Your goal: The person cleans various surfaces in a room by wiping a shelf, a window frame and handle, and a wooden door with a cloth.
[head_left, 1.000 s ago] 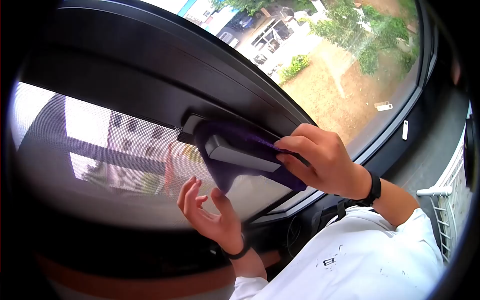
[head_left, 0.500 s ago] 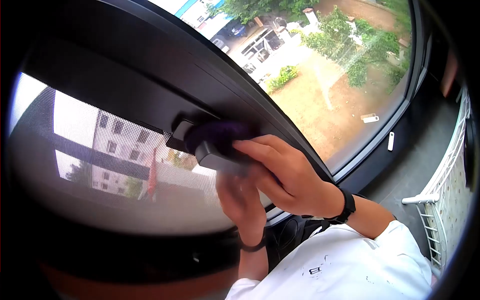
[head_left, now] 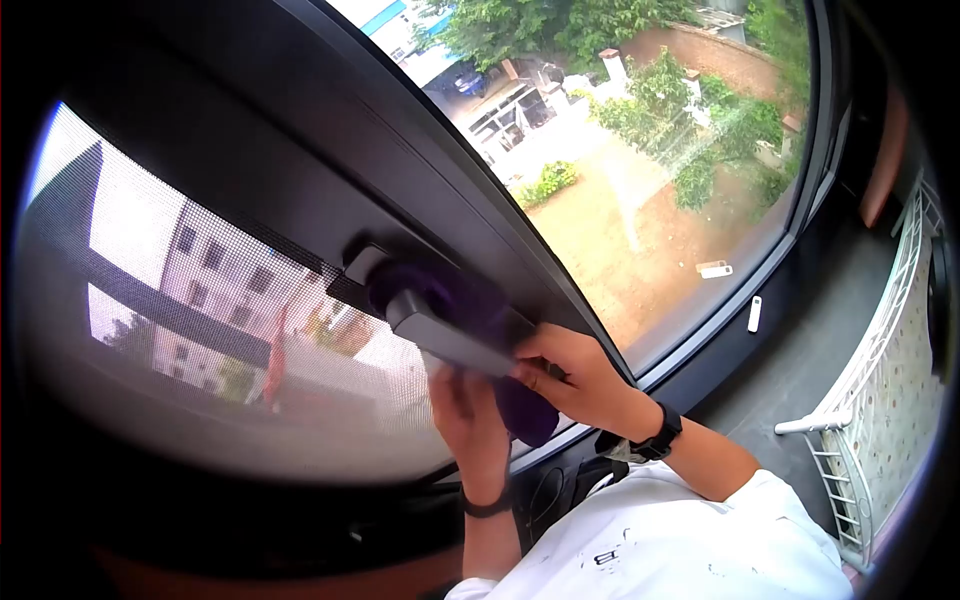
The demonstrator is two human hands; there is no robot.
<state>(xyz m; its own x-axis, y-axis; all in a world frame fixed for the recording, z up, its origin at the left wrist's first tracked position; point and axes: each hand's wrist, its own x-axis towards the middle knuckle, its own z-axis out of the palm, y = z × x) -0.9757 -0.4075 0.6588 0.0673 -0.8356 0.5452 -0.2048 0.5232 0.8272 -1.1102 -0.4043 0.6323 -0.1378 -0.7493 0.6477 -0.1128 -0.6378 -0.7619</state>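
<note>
A purple cloth (head_left: 530,415) is wrapped behind and around a grey window handle (head_left: 450,340) on the dark window frame (head_left: 400,170). My right hand (head_left: 580,375) pinches the cloth near the handle's lower right end, thumb and fingers closed together. Below the handle my left hand (head_left: 468,415) is raised against its underside; its fingertips are partly hidden behind the handle and blurred, so what they hold cannot be made out. Both wrists carry black bands.
A mesh screen (head_left: 230,290) fills the left side. Right of the frame is a glass pane (head_left: 620,200) showing a yard. A small white object (head_left: 755,314) lies on the dark sill. At the right stands a white metal bed frame (head_left: 840,415).
My left hand, apart and spread earlier, has moved up under the handle. My right hand has gone left and down to the handle's end, and the cloth now hangs below it.
</note>
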